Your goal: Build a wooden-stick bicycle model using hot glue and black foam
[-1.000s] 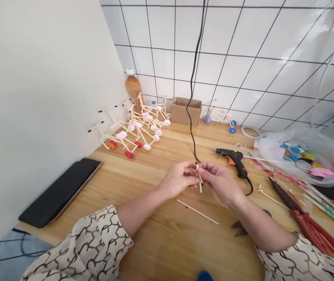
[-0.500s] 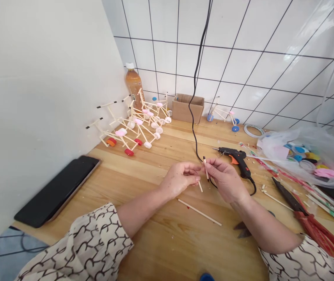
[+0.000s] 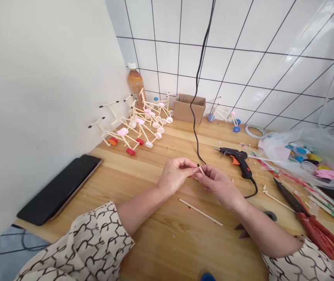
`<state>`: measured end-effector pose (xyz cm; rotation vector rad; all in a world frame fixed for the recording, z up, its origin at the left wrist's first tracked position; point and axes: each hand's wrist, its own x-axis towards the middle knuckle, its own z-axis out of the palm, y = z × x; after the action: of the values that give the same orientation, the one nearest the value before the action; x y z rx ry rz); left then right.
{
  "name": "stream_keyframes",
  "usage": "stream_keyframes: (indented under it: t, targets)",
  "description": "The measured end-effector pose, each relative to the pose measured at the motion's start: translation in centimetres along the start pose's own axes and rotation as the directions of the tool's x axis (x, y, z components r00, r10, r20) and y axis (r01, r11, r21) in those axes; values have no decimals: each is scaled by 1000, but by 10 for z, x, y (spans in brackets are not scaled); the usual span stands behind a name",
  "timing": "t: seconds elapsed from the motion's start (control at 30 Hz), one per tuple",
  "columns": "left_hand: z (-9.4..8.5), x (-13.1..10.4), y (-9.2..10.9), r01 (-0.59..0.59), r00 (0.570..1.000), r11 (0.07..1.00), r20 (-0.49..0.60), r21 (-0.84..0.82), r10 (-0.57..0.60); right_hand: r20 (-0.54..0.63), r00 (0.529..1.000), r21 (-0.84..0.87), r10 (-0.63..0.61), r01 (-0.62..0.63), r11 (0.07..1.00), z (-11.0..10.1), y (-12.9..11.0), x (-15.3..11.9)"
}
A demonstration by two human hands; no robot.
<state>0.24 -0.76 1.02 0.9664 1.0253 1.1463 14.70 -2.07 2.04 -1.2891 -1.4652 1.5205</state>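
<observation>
My right hand point(image 3: 218, 183) pinches a short wooden stick point(image 3: 201, 169) with a black tip, tilted between thumb and fingers. Thumb and fingers of my left hand point(image 3: 174, 175) are closed at the stick's black end, and the two hands' fingertips meet there. A second thin stick in my left hand is mostly hidden behind the fingers. Below the hands a longer plain stick point(image 3: 200, 212) lies on the wooden table point(image 3: 155, 234).
Several small stick tricycles point(image 3: 140, 121) with bottle-cap wheels stand back left, near a bottle point(image 3: 135, 82). A cardboard box point(image 3: 181, 110) stands by the wall. To the right are a glue gun point(image 3: 237, 158), red-handled scissors point(image 3: 304, 214) and a plastic bag of caps point(image 3: 307, 152). A phone point(image 3: 58, 189) lies left.
My hands have come together. The right hand has moved left and tilted the black-tipped stick, and the left fingers now touch its end. The view has shifted slightly.
</observation>
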Motion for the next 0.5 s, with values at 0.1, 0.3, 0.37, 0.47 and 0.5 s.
stream_keyframes:
  t: [0.1,0.3,0.37,0.47,0.5]
  targets:
    - [1,-1,0,1,1000,1000,-4,-16,-1,15,1000,-54,-6,6,999,-1,1,0]
    - [4,-5,4,19,999,999,-25,-47,-20,67,998,-108,-13,21,994,-1,3,1]
    - [2,-4,5,16,999,998,-47,-60,-19,79,997,-129,-8,18,991,-1,3,0]
    - [-7,3,12,-37,991,999,-129,-34,33,58,998,-199,20,-8,980,-2,2,0]
    - [-11,5,15,-70,985,998,-160,-8,68,43,999,-227,23,-12,974,-3,2,0]
